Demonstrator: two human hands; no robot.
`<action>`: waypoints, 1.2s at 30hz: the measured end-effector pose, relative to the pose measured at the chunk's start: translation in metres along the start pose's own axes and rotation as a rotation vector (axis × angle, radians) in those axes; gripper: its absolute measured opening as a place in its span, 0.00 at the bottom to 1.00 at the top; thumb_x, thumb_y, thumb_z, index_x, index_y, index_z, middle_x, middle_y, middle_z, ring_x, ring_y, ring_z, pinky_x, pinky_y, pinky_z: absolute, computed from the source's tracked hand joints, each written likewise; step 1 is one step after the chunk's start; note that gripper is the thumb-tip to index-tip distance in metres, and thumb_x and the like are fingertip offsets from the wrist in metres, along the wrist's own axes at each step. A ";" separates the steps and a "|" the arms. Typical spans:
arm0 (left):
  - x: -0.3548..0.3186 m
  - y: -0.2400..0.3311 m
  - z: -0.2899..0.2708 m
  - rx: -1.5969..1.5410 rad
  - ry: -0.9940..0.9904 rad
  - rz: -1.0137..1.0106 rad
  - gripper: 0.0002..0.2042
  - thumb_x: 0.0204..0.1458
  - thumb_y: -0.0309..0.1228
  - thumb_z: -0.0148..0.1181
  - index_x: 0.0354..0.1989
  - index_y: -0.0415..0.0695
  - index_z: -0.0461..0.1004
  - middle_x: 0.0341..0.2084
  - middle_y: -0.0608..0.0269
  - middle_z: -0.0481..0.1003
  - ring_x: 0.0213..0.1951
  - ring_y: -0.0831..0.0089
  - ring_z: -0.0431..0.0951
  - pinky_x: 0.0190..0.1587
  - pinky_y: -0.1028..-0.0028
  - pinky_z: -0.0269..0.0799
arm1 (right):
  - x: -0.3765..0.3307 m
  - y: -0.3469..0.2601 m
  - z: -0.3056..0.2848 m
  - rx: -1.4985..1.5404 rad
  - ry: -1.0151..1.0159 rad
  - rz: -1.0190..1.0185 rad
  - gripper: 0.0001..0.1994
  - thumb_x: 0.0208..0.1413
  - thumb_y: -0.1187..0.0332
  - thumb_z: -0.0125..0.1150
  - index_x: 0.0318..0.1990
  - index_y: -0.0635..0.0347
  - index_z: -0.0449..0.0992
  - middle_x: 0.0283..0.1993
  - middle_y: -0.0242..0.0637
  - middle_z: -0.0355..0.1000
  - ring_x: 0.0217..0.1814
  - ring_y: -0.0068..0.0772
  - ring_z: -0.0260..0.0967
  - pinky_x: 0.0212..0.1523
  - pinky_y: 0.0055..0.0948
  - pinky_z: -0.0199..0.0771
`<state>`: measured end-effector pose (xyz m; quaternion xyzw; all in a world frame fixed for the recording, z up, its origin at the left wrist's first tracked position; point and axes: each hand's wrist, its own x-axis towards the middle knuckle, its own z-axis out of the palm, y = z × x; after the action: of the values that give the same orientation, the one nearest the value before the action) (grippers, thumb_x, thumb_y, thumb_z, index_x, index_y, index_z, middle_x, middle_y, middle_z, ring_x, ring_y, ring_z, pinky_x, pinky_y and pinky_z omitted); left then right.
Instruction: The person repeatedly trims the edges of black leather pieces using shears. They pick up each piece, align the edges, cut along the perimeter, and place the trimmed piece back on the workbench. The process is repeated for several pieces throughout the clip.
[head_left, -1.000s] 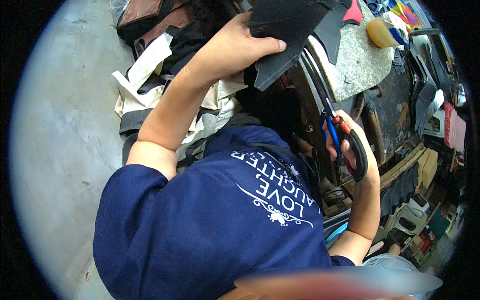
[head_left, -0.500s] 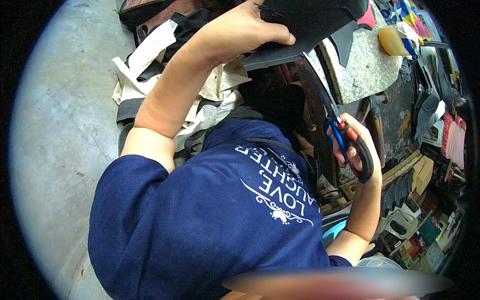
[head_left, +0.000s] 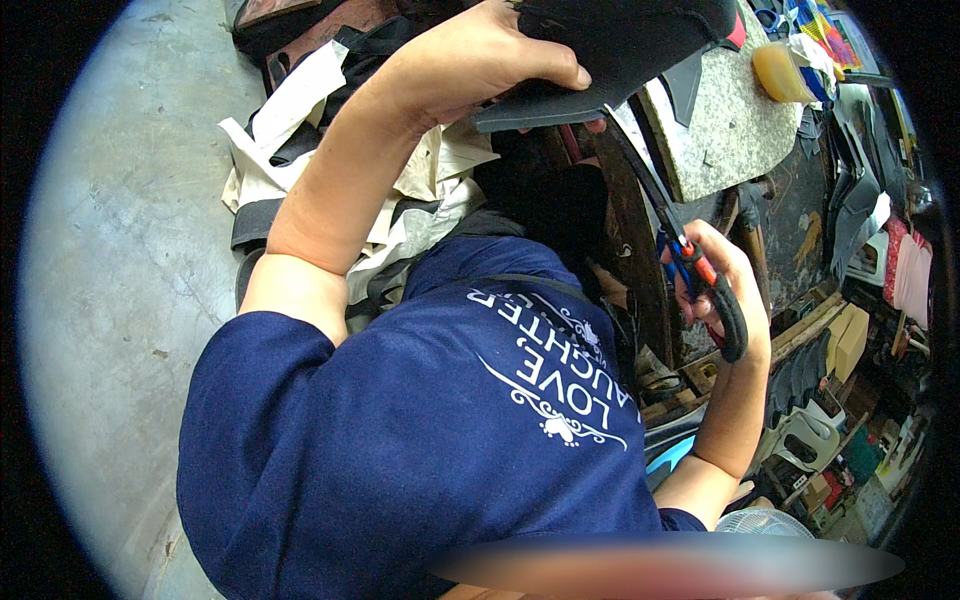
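At the top of the view, my left hand (head_left: 490, 62) grips a black piece of sheet material (head_left: 640, 40) with its thumb on the upper face; the other fingers are mostly hidden beneath. The black piece is stiff-looking, with a thick lower edge. Off to the right, my right hand (head_left: 725, 260) is wrapped around the handles of a pair of scissors (head_left: 690, 262) with red, black and blue grips. Their long blades point up and left, and the tips meet the right part of the black piece's lower edge. How deep the tips reach is hidden.
A speckled pale slab (head_left: 745, 145) at upper right has dark scraps on it and a yellowish tub (head_left: 785, 72) near its far edge. Cream and black offcuts (head_left: 300, 105) are heaped left of my lap. Grey concrete floor (head_left: 130, 300) stretches along the left; a pale plastic chair (head_left: 808, 440) stands lower right.
The scissors have turned slightly in my right hand, and less of the blue handle shows. The black piece's near edge has shifted a little left. My left hand keeps its grip.
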<state>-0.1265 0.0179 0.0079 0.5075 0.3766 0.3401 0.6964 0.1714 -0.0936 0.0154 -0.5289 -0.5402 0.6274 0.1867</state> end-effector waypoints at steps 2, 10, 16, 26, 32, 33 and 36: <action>0.002 -0.002 -0.001 -0.020 -0.020 0.012 0.20 0.46 0.24 0.63 0.50 0.35 0.73 0.40 0.62 0.78 0.41 0.75 0.75 0.48 0.75 0.71 | 0.000 0.002 -0.002 -0.025 0.014 -0.004 0.45 0.26 0.30 0.74 0.42 0.63 0.70 0.22 0.21 0.62 0.18 0.12 0.56 0.19 0.14 0.52; 0.005 -0.007 0.001 -0.088 -0.014 0.005 0.21 0.46 0.22 0.62 0.51 0.34 0.72 0.41 0.60 0.78 0.42 0.74 0.76 0.49 0.74 0.71 | 0.000 0.010 -0.009 -0.022 -0.007 -0.027 0.36 0.34 0.42 0.76 0.41 0.63 0.71 0.21 0.20 0.60 0.19 0.10 0.54 0.20 0.14 0.51; -0.003 -0.003 0.004 -0.155 0.085 0.036 0.21 0.47 0.26 0.62 0.52 0.35 0.72 0.42 0.58 0.77 0.44 0.70 0.76 0.50 0.70 0.71 | -0.004 0.011 -0.007 -0.012 0.074 0.004 0.41 0.35 0.34 0.72 0.43 0.63 0.70 0.19 0.22 0.61 0.14 0.12 0.54 0.15 0.15 0.50; 0.035 -0.038 0.072 -0.382 0.211 0.397 0.10 0.59 0.25 0.54 0.48 0.36 0.72 0.39 0.56 0.78 0.38 0.66 0.81 0.38 0.68 0.83 | -0.018 0.023 0.018 0.281 0.196 -0.204 0.47 0.45 0.24 0.53 0.53 0.66 0.67 0.26 0.30 0.67 0.27 0.20 0.62 0.31 0.20 0.60; 0.056 -0.038 0.105 -0.402 0.177 0.482 0.12 0.62 0.23 0.47 0.51 0.33 0.69 0.43 0.47 0.77 0.44 0.52 0.81 0.45 0.60 0.82 | -0.035 0.028 0.019 0.228 0.344 -0.170 0.46 0.43 0.26 0.58 0.52 0.63 0.66 0.26 0.30 0.66 0.28 0.19 0.62 0.31 0.20 0.60; 0.058 -0.037 0.109 -0.413 0.166 0.472 0.12 0.62 0.23 0.47 0.51 0.34 0.69 0.44 0.48 0.77 0.44 0.52 0.81 0.45 0.60 0.82 | -0.037 0.029 0.018 0.214 0.373 -0.161 0.45 0.43 0.26 0.58 0.52 0.63 0.66 0.26 0.30 0.66 0.27 0.19 0.62 0.30 0.20 0.60; 0.059 -0.036 0.121 -0.445 0.118 0.465 0.11 0.62 0.23 0.48 0.50 0.35 0.70 0.43 0.52 0.77 0.43 0.55 0.81 0.44 0.60 0.82 | -0.037 0.035 0.013 0.270 0.415 -0.227 0.39 0.47 0.33 0.62 0.52 0.61 0.66 0.24 0.29 0.65 0.25 0.19 0.62 0.26 0.20 0.60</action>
<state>0.0112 0.0047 -0.0132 0.3946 0.2067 0.5929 0.6708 0.1854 -0.1418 -0.0005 -0.5525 -0.4576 0.5470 0.4315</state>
